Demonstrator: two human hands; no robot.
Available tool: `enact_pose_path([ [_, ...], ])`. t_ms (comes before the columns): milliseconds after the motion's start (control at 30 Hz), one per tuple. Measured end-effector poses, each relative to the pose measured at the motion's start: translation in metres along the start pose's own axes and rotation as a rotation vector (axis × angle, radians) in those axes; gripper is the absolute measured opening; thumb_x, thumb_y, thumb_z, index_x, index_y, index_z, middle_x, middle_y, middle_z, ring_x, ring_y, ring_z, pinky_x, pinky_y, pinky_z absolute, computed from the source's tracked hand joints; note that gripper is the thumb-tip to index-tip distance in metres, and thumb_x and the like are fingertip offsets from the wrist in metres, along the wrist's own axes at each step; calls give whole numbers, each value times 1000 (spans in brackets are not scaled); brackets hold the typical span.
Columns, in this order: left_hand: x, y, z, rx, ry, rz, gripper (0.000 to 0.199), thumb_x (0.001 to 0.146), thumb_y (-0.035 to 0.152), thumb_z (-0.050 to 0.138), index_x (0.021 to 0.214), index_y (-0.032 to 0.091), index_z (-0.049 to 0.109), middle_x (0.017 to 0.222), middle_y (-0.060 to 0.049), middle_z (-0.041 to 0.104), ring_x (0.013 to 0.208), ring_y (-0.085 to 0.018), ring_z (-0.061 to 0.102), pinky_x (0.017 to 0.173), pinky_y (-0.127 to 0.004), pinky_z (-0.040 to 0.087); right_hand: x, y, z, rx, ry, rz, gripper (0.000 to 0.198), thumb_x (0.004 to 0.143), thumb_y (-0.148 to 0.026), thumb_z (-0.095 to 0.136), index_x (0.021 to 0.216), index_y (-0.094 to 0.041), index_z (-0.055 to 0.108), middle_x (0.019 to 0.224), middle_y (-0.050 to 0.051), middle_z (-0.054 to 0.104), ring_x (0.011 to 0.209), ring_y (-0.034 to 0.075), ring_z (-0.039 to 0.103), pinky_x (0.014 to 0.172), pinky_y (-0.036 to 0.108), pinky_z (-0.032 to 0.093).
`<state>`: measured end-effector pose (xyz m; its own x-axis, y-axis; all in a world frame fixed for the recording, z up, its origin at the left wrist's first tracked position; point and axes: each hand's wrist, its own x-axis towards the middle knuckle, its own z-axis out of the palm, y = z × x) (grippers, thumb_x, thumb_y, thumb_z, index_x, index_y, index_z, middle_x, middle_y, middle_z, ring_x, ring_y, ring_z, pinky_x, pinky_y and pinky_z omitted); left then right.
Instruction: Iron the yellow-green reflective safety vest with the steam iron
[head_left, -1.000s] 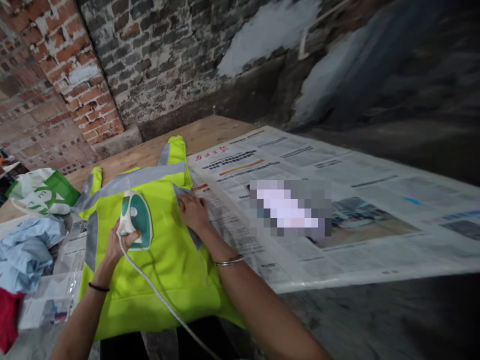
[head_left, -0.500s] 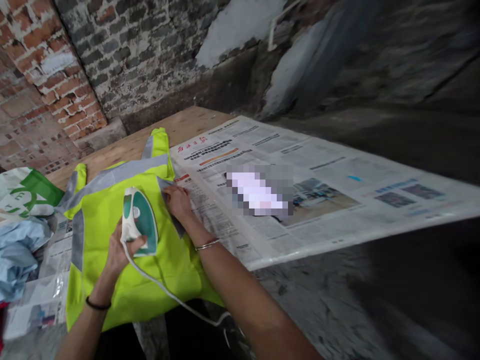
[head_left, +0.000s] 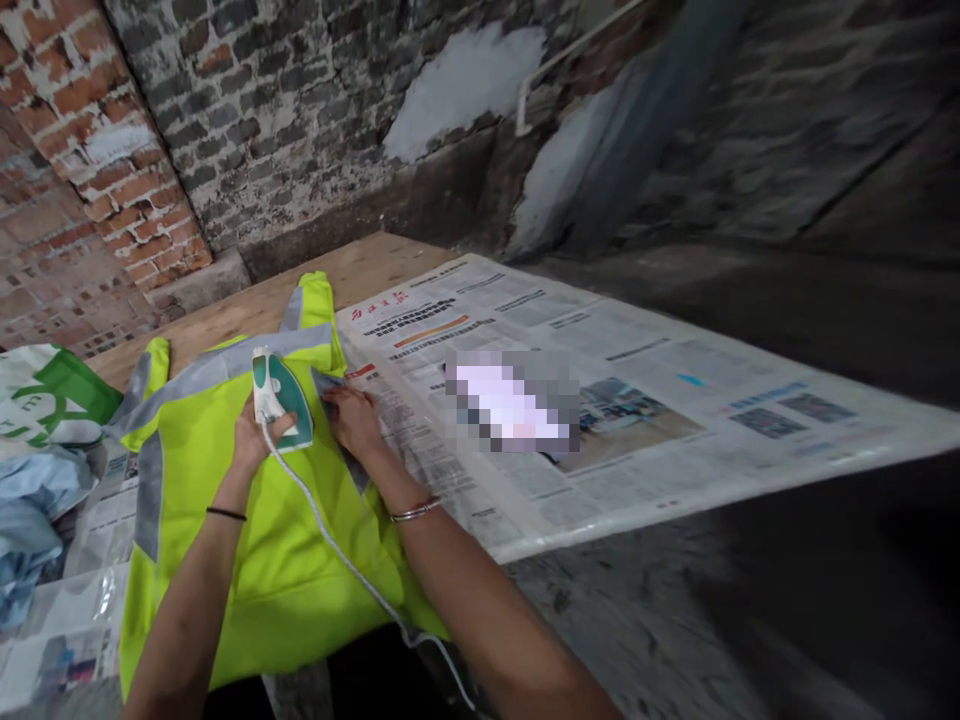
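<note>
A yellow high-visibility top with grey reflective bands lies spread over the near left of the table. My left hand is wrapped round the handle of a white and green clothes iron, which is on the upper middle of the top. From the iron's heel a white cord runs down toward my right forearm. My right hand, fingers bent, holds the right edge of the top at a grey band; its fingertips are partly hidden.
Newspaper under clear plastic covers the table to the right, with a blurred-out object on it. At the left are a green and white bag and light-blue cloth. Brick walls stand behind the wooden tabletop.
The iron has moved up the top, away from me, and slightly right in my left hand. My right hand stays at the garment's edge. The view has shifted slightly.
</note>
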<state>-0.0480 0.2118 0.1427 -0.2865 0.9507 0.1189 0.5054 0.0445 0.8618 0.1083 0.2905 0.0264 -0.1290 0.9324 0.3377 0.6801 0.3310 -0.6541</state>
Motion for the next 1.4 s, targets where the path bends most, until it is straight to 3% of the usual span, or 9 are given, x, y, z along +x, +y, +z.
enact_pose_path([
  [133,-10,-8,-7,18,-26,2,63,59,41,89,116,19,73,84,1,72,76,-18,64,73,-31,55,-1,0,0,18,20,18,48,93,-6,43,119,-20,81,135,11,75,133,27,60,117,47,35],
  [333,-95,-18,-51,65,-73,-16,65,58,48,85,115,19,75,88,-2,73,75,-20,65,68,-32,55,-2,-2,-3,24,15,15,47,93,-7,44,118,-20,82,134,10,76,131,26,62,116,46,35],
  [533,-160,-28,-107,179,75,-136,61,60,55,82,111,22,77,86,-2,74,74,-22,66,64,-31,55,-3,-1,-3,19,5,27,46,89,-8,47,115,-20,83,134,10,75,130,27,62,116,47,36],
  [633,-175,-34,-128,217,175,-173,58,59,58,81,104,21,76,80,-3,73,75,-24,67,65,-32,56,-5,0,-1,17,15,41,42,91,-12,49,113,-20,83,133,10,76,128,28,63,115,47,36],
  [767,-180,-34,-139,244,222,-193,55,57,59,81,96,19,75,74,-2,71,72,-24,66,65,-32,55,-7,0,2,30,52,16,30,94,-31,58,109,-19,82,132,12,76,128,32,61,114,48,36],
  [933,-184,-20,-124,216,163,-195,60,61,59,81,104,17,76,78,-3,71,75,-23,66,68,-33,55,-8,-1,3,45,90,-27,26,92,-28,62,109,-20,80,130,13,76,126,32,61,113,52,37],
  [1267,-168,8,-30,96,-97,-12,57,66,51,80,113,18,77,100,-7,72,90,-24,67,78,-33,57,-3,-2,-6,37,23,-19,32,92,-15,54,109,-18,81,131,12,76,127,30,61,114,51,36],
  [1400,-163,8,-19,65,-94,2,59,67,52,81,115,18,77,98,-7,71,93,-25,67,81,-33,56,-4,-3,-6,46,29,-34,31,91,-15,55,105,-20,81,127,11,77,125,29,62,113,49,36],
])
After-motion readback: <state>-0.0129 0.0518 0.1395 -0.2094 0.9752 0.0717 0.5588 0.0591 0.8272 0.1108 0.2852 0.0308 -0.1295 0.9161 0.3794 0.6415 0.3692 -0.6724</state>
